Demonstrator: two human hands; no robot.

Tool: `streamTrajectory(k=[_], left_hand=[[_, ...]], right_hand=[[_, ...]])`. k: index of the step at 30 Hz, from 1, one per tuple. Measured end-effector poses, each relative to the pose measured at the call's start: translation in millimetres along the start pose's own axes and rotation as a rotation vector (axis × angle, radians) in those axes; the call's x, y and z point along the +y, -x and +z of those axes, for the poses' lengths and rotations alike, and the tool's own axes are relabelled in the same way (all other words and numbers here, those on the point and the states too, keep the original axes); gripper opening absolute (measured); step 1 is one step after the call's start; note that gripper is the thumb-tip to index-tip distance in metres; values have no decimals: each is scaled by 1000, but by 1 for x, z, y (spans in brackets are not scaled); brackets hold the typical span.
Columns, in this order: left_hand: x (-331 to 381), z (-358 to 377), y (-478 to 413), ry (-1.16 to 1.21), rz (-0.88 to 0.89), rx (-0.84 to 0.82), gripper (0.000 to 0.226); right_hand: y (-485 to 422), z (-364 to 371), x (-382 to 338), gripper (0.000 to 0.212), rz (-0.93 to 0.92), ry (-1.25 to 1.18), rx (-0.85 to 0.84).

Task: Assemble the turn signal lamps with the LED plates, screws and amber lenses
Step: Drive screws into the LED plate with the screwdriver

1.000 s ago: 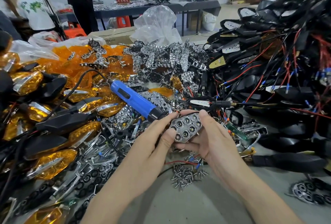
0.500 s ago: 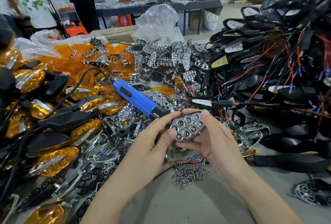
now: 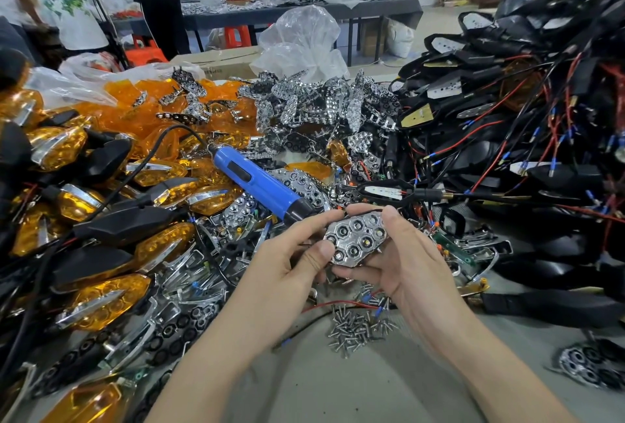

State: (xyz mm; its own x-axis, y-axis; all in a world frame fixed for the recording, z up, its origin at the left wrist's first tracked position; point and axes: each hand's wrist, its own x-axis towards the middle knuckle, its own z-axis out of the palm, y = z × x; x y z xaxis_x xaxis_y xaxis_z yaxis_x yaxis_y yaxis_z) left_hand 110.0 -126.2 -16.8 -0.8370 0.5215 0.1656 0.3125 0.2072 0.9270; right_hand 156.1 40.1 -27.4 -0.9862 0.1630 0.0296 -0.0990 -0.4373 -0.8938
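We hold the chrome LED plate (image 3: 355, 240) above the loose screws (image 3: 355, 328): our left hand (image 3: 287, 263) pinches its left edge, our right hand (image 3: 402, 253) grips its right; a housing beneath is apparently hidden. Blue screwdriver (image 3: 260, 185) lies just behind.

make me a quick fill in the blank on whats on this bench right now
1. The left hand and the right hand together hold one chrome ____.
2. The electric screwdriver lying beyond the left hand has a ____ body.
3. The small heap on the bare table, nearer the person than the hands, is of ____.
Missing words: LED plate; blue; screws.
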Motion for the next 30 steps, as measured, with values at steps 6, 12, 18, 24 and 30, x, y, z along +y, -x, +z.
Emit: streamTrajectory(k=[6,12,18,24,30], left_hand=[[6,11,3,-28,28,47,33],[8,11,15,-505,163,202,43],[2,12,14,-671,230,234,30],[-5,15,11,-636,199,265,21],[-11,15,12,-506,145,236,20]], right_hand=[[-2,0,-1,37,-12,-32,42],[-10,-14,-15,48,-46,-143,147],[-12,-26,-19,41,-63,-232,292],[-11,-20,-21,45,-21,-231,219],[-9,-17,-22,45,-15,-230,212]])
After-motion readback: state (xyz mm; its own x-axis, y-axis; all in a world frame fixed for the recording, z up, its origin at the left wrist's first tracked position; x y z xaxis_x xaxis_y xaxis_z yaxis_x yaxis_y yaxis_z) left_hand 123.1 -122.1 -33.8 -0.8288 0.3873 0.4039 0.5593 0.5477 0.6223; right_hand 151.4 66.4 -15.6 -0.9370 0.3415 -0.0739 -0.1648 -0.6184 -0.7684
